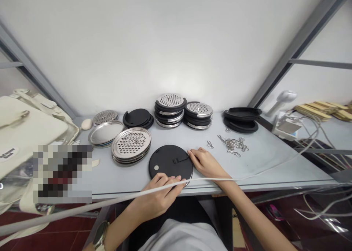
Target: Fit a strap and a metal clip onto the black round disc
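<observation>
A round black disc (169,159), with a pale round dot and a small rectangular slot on its upper face, lies by the table's front edge. A thin shiny rim shows at its lower right. My left hand (162,192) grips the near edge, fingers on top. My right hand (205,162) is closed at the right edge, with thumb and fingertips against the rim. Left of the disc is a stack of round metal grater plates (132,143). Small metal snap hooks (233,144) lie heaped to the right, and one loose hook (209,144) is nearer my right hand.
Behind stand stacks of black-rimmed graters (169,111), (198,115), black discs (137,118) and black round holders (242,121). Plain metal plates (106,133) are at left, beside a cream bag (30,130). A white cable (110,200) crosses before my hands.
</observation>
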Demonstrator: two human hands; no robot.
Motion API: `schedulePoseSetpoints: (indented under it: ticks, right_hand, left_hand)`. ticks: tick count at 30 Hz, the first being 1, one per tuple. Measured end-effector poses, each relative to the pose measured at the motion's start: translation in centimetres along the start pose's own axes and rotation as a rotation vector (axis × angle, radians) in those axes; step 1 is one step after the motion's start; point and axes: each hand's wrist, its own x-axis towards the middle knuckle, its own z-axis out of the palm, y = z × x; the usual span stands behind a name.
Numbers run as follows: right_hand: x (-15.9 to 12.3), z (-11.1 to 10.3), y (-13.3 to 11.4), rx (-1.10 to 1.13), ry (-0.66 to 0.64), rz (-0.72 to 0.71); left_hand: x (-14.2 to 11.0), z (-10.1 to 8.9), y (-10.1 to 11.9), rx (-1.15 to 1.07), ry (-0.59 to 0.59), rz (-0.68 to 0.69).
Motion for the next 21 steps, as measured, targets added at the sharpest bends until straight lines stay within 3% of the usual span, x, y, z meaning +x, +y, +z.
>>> schedulePoseSetpoints:
  ticks: [21]
  right_hand:
    - [-0.23, -0.10, -0.25, -0.004, 0.045, 0.024]
  left_hand:
    - [0.00, -0.04, 0.08, 0.021, 0.017, 0.001]
